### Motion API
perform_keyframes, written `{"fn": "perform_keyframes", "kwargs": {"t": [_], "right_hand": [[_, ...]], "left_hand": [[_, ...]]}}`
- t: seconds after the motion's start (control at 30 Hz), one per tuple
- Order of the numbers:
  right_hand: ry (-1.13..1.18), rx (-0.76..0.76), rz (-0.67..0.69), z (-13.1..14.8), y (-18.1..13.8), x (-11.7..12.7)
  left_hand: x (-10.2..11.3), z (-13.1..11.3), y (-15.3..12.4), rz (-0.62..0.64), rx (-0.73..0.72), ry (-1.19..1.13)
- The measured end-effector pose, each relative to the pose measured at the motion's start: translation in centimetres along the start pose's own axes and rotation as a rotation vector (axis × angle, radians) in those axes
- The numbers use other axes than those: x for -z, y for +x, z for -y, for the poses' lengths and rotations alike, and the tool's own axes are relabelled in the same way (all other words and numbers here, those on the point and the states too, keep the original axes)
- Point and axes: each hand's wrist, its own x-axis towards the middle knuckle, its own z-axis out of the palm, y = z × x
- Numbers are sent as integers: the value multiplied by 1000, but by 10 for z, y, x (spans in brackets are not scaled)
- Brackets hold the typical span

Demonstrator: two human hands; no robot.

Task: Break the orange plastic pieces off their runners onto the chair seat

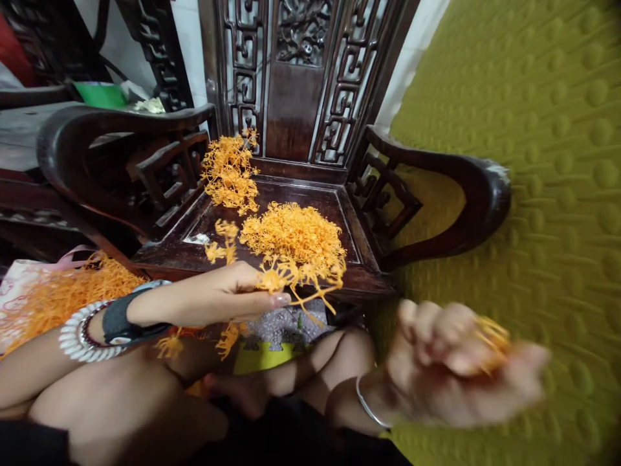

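My left hand [220, 294] reaches forward over the front edge of the dark wooden chair seat [272, 194] and pinches a small sprig of orange strands [291, 279]. My right hand [460, 362], blurred by motion, is out to the right over the green mat and curls around a few orange strands [492, 336]. A large pile of orange strands [294, 236] lies on the seat just beyond my left hand. A second clump [229, 171] rests at the seat's back left corner.
The carved chair has curved armrests [466, 188] on both sides and a fretwork back [301, 71]. A green textured mat [533, 129] covers the floor at right. More orange strands in a bag [58, 291] lie at left. My bare knees are below.
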Motion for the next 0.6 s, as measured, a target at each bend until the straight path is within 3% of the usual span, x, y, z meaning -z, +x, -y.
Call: {"fn": "perform_keyframes", "kwargs": {"t": [0.07, 0.13, 0.3, 0.6], "right_hand": [[134, -85, 25, -25, -4, -9], [157, -283, 51, -41, -8, -15], [112, -569, 94, -58, -14, -18], [202, -829, 501, -78, -23, -43]], "left_hand": [[-1, -3, 0, 34, -12, -3], [-2, -5, 0, 55, -16, -29], [1, -2, -1, 105, -26, -51], [-2, 2, 10, 276, 41, -18]]}}
